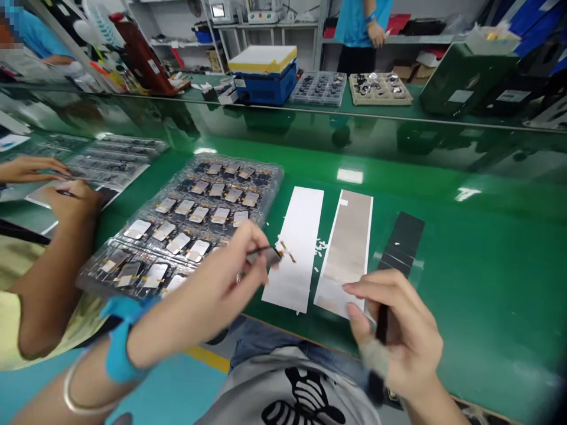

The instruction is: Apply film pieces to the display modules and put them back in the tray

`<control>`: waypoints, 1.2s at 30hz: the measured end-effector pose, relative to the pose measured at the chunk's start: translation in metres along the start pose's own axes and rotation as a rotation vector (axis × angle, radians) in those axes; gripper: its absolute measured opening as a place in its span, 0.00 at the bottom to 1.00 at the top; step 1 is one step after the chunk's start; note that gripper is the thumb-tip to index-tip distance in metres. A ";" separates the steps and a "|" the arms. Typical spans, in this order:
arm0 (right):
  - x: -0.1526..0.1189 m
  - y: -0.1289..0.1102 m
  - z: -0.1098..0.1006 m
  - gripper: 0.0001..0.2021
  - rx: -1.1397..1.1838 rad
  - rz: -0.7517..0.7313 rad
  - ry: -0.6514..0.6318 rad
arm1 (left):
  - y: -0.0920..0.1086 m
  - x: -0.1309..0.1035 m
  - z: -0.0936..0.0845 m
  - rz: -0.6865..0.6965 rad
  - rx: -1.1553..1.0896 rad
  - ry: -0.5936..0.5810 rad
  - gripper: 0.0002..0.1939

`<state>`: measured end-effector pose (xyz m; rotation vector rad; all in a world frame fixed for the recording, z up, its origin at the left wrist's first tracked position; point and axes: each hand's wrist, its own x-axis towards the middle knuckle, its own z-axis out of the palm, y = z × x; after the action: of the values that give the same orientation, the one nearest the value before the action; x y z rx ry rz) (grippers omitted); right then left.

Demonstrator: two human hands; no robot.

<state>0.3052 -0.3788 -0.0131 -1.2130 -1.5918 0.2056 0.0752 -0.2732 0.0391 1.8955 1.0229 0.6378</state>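
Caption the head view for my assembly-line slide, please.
Left hand holds tweezers over a white strip; right hand grips a dark strip.

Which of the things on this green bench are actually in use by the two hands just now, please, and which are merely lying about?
In use: left hand gripping tweezers; right hand holding dark strip; white sheet; grey sheet.
Lying about: parts tray; blue box; black strip.

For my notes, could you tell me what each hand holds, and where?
Left hand pinches tweezers near their rear end; right hand grips a dark strip mid-length.
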 end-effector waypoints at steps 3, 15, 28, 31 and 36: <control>0.014 -0.014 0.012 0.08 -0.016 -0.109 -0.075 | 0.005 -0.036 0.032 -0.031 -0.143 -0.049 0.04; 0.013 0.008 0.017 0.13 -0.258 -0.196 -0.145 | -0.031 -0.015 0.095 -0.083 -0.504 0.047 0.05; 0.012 0.018 0.026 0.09 -0.481 -0.233 -0.210 | -0.047 -0.007 0.105 -0.062 -0.421 0.098 0.05; 0.013 0.016 0.026 0.11 -0.501 -0.256 -0.240 | -0.046 -0.007 0.104 -0.042 -0.341 0.121 0.05; 0.022 0.016 0.027 0.10 -0.382 -0.116 -0.282 | -0.044 -0.006 0.104 -0.037 -0.294 0.135 0.05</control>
<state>0.2950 -0.3429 -0.0207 -1.4217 -2.0067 -0.0061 0.1316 -0.3118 -0.0505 1.5917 0.9866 0.8546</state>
